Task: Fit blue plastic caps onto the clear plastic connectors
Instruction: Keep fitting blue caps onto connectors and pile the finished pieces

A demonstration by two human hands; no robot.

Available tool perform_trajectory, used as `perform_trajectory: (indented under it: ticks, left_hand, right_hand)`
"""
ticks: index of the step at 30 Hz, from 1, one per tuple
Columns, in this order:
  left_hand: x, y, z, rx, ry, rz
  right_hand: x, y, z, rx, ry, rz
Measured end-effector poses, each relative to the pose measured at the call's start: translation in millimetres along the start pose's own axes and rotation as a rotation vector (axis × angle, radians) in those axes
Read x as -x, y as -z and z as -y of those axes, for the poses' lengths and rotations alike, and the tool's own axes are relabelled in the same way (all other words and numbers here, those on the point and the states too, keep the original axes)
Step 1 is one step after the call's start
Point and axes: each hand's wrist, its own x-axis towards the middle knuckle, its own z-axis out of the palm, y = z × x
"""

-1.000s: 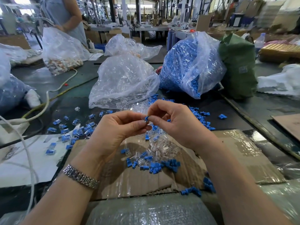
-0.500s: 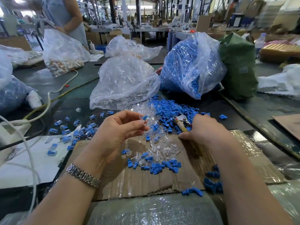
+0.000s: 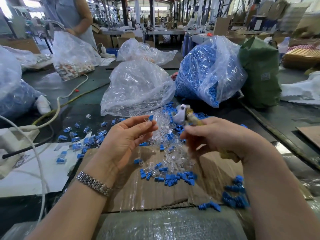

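A: Where do we stand with this one?

B: Our left hand (image 3: 124, 135) pinches a clear connector (image 3: 147, 119) at the fingertips, a blue cap (image 3: 151, 117) already sitting on its far end, held up above the cardboard sheet (image 3: 155, 193). Our right hand (image 3: 220, 135) has its fingers curled round a pair of pliers (image 3: 183, 116), blurred, with a pale head and yellowish handles.

A: So we squeeze the cap home with those?

B: That is our guess. We should hold the connector steady, bring the pliers square across cap and body, and press gently; the clear plastic looks thin and hard, likely to crack if we bite too hard or at a slant.

A: And the stock?

B: Loose clear connectors (image 3: 166, 153) and ribbed blue caps (image 3: 174, 179) lie scattered on the cardboard sheet, glossy and small. Beyond the sheet on the desk (image 3: 83, 111) sit a crinkled bag of clear parts (image 3: 136, 87) and a bag of blue caps (image 3: 204, 73). Left of the sheet, capped pieces (image 3: 86, 141) lie spread out.
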Motion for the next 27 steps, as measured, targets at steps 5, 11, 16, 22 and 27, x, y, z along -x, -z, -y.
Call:
perform_trajectory:
  ticks: [5, 11, 16, 22, 27]
  left_hand:
    - [-1, -2, 1, -0.034, -0.032, -0.042]
    - [-3, -2, 3, -0.126, -0.047, -0.011]
    - [-5, -3, 6, -0.166, -0.068, 0.0]
    - [-3, -1, 8, -0.266, -0.124, -0.002]
    - [0, -1, 6, -0.349, -0.159, -0.014]
  right_hand:
    - [-2, -22, 0, 0.016, -0.002, 0.261]
    - [1, -27, 3, 0.073, 0.017, 0.287]
    - [3, -32, 5, 0.109, 0.034, 0.277]
    - [5, -38, 7, 0.094, 0.036, 0.228]
    - [4, -40, 9, 0.145, 0.042, 0.185]
